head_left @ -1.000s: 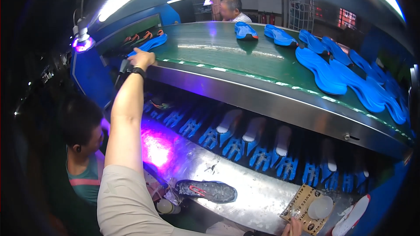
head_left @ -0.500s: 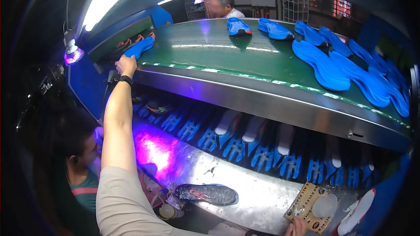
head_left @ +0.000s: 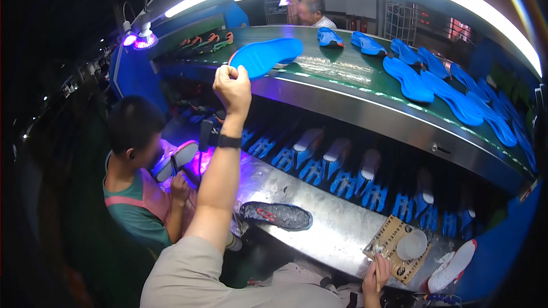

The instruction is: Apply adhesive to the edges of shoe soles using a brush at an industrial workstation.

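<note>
My left hand (head_left: 233, 88) is closed on one end of a blue shoe sole (head_left: 267, 57), held up over the near edge of the green conveyor belt (head_left: 308, 80). The sole tilts, with its broad blue face turned toward me. At the lower right, my right hand (head_left: 378, 274) pinches a slim, light-coloured stick (head_left: 378, 279) whose tip is hard to make out. Just beyond it, a whitish bowl (head_left: 411, 244) sits on a flat piece of printed cardboard (head_left: 390, 234). A dark shoe (head_left: 276, 217) with a red mark lies bottom up on the metal bench (head_left: 337, 234).
Several blue soles (head_left: 408, 80) lie along the belt's right part. Below, a rack (head_left: 342, 188) carries shoes and blue supports. A white-and-red shoe (head_left: 454, 265) rests at the bench's right end. A co-worker (head_left: 137, 177) at left holds a shoe; another person (head_left: 313, 11) is behind the belt.
My left hand has lifted the blue sole off the belt's left end and brought it right and toward me. The view has shifted, showing more of the co-worker at left.
</note>
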Demonstrator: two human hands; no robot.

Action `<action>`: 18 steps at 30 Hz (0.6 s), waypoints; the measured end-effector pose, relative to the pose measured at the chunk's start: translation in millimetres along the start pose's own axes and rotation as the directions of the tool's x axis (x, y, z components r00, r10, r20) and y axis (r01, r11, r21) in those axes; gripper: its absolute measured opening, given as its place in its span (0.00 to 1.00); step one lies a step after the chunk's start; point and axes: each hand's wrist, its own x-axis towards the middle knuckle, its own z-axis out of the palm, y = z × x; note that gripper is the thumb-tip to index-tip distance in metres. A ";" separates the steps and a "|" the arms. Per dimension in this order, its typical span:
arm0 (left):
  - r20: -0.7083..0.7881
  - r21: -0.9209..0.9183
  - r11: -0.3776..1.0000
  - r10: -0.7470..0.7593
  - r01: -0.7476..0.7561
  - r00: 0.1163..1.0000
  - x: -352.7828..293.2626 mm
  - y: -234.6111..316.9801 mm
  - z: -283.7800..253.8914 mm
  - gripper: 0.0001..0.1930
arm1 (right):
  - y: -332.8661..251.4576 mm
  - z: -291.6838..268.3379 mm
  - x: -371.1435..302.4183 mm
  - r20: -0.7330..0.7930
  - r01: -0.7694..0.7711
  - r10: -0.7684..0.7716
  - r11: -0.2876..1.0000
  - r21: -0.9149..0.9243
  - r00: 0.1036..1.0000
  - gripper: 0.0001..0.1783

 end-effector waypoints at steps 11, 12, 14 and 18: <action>0.773 -0.526 0.095 -0.362 0.845 0.522 -145.5 133.0 -87.9 0.16 | 15.2 -62.7 17.7 -0.143 -0.284 0.304 0.948 0.144 0.942 0.11; 0.837 -0.438 0.049 -0.342 0.898 0.427 -168.5 136.7 -89.0 0.16 | 21.5 -70.6 24.7 -0.182 -0.305 0.340 0.932 0.197 0.923 0.10; 0.979 -0.167 -0.092 -0.133 0.982 0.154 -210.7 138.1 -92.6 0.16 | 33.2 -96.0 34.7 -0.192 -0.370 0.417 0.898 0.237 0.888 0.08; 0.957 0.277 -0.169 0.137 0.946 -0.256 -288.7 142.8 -114.9 0.21 | 57.7 -139.4 56.6 -0.209 -0.362 0.372 0.928 0.086 0.904 0.06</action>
